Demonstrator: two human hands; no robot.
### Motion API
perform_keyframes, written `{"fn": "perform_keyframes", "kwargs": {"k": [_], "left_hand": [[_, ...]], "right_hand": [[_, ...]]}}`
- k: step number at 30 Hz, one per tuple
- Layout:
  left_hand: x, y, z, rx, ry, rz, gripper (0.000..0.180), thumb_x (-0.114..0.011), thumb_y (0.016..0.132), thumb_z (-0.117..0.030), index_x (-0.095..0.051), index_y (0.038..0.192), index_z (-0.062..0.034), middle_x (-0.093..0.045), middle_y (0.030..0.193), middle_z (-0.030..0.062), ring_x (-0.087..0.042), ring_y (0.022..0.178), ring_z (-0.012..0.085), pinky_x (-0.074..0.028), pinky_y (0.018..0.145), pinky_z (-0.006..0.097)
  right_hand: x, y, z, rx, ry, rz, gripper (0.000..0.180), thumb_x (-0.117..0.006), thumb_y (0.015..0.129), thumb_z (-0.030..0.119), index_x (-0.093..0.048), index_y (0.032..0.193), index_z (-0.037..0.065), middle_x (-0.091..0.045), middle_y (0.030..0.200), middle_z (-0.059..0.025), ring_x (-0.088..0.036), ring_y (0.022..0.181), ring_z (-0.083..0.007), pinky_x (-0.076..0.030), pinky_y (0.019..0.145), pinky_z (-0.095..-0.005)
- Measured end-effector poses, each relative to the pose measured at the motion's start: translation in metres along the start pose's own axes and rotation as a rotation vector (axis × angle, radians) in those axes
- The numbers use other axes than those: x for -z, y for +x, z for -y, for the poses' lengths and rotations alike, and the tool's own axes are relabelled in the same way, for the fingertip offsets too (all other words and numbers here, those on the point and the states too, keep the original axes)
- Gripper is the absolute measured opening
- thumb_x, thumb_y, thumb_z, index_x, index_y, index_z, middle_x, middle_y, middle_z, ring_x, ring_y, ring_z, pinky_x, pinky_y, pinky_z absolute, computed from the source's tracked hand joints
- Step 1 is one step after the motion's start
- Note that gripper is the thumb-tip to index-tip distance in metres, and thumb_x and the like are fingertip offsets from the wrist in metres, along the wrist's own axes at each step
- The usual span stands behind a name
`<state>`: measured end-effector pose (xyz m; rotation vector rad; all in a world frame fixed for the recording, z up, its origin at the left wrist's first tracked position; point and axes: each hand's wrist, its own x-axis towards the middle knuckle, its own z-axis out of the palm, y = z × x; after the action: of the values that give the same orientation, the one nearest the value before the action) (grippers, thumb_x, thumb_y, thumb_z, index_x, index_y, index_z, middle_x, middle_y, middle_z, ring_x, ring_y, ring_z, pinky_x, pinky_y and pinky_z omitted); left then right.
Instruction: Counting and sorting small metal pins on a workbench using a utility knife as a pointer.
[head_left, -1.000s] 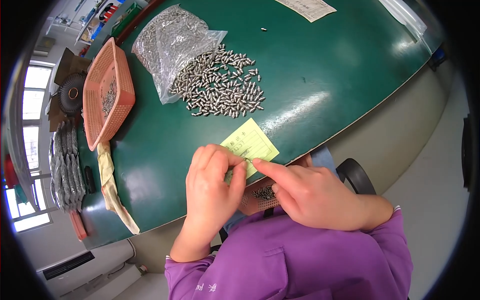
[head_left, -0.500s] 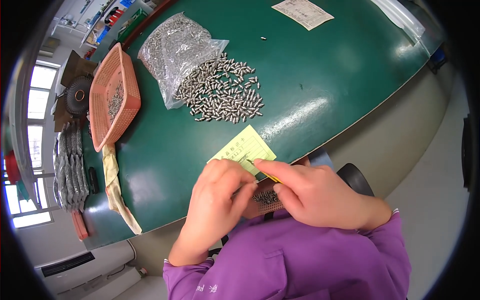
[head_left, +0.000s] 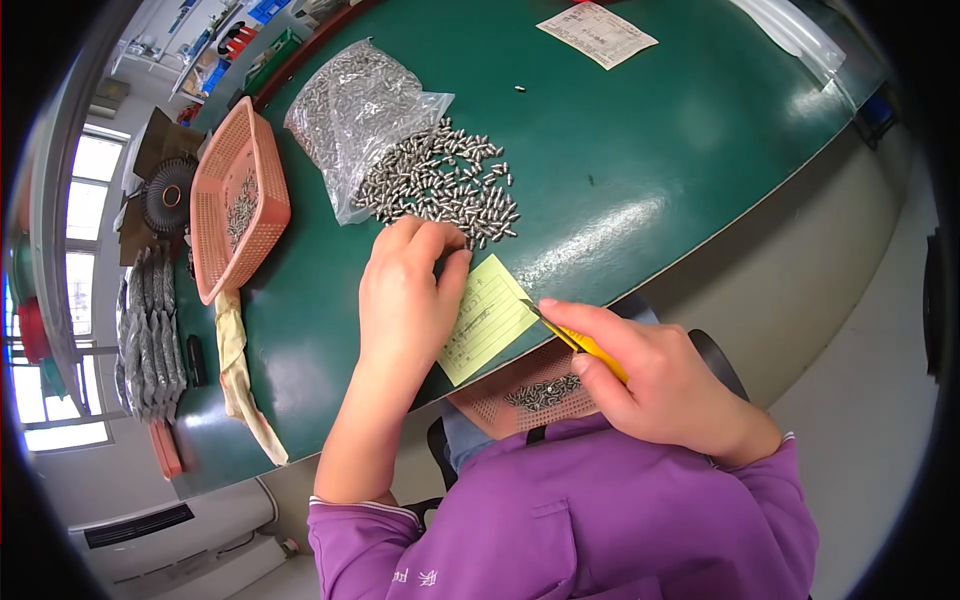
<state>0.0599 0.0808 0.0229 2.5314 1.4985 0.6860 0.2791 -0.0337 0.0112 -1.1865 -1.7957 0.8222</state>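
The counter (head_left: 640, 170) is a broad green surface with a rounded near edge, glossy enough to catch a streak of light. Near its middle lies a heap of small metal pins (head_left: 440, 185), spilling from a clear plastic bag (head_left: 355, 115) that holds many more. The left hand (head_left: 405, 295) rests palm down with its fingers curled at the near fringe of that heap, fingertips touching the pins; whether any is pinched I cannot tell. Just beside it, at the near edge, lies a yellow slip of paper (head_left: 487, 318). The right hand (head_left: 650, 385) is closed around a yellow-handled tool (head_left: 580, 345), its tip pointing at the slip's corner. Below the edge, in the person's lap, sits a small perforated tray (head_left: 525, 395) with a few pins. Toward the left edge stands an orange mesh basket (head_left: 240, 200) with a cloth strip (head_left: 240, 375) below it. A white printed sheet (head_left: 597, 33) lies at the far edge. Windows brighten the room on the left.
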Motion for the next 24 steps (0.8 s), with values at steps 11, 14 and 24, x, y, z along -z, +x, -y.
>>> {"fn": "perform_keyframes", "kwargs": {"k": [11,14,24], "left_hand": [[0.002,-0.006,-0.002,0.117,-0.07,0.026,0.006,-0.072,0.081,-0.005,-0.066,0.084,-0.0046,-0.063,0.086,0.009,-0.064,0.089,0.0312,-0.053,0.076,0.043],[0.002,-0.007,-0.002,0.099,-0.081,0.025,0.007,-0.072,0.081,-0.005,-0.066,0.084,-0.0044,-0.063,0.087,0.0095,-0.064,0.089,0.0313,-0.052,0.076,0.043],[0.012,-0.016,-0.013,0.063,-0.1,0.022,0.008,-0.071,0.081,-0.004,-0.064,0.085,-0.0039,-0.061,0.085,0.0099,-0.061,0.085,0.0317,-0.05,0.075,0.042]], "right_hand": [[-0.008,0.003,-0.001,0.001,0.01,0.002,0.048,-0.062,0.09,0.003,-0.057,0.137,0.008,-0.071,0.093,-0.0141,-0.068,0.072,-0.032,-0.056,0.061,-0.0414],[-0.008,0.004,-0.001,0.01,-0.005,-0.002,0.048,-0.061,0.09,0.003,-0.057,0.137,0.007,-0.071,0.094,-0.014,-0.068,0.073,-0.032,-0.056,0.062,-0.0413],[-0.013,0.003,0.0,0.0,-0.032,0.01,0.046,-0.061,0.091,0.005,-0.057,0.137,0.008,-0.072,0.093,-0.0152,-0.07,0.075,-0.0334,-0.057,0.064,-0.0431]]}}
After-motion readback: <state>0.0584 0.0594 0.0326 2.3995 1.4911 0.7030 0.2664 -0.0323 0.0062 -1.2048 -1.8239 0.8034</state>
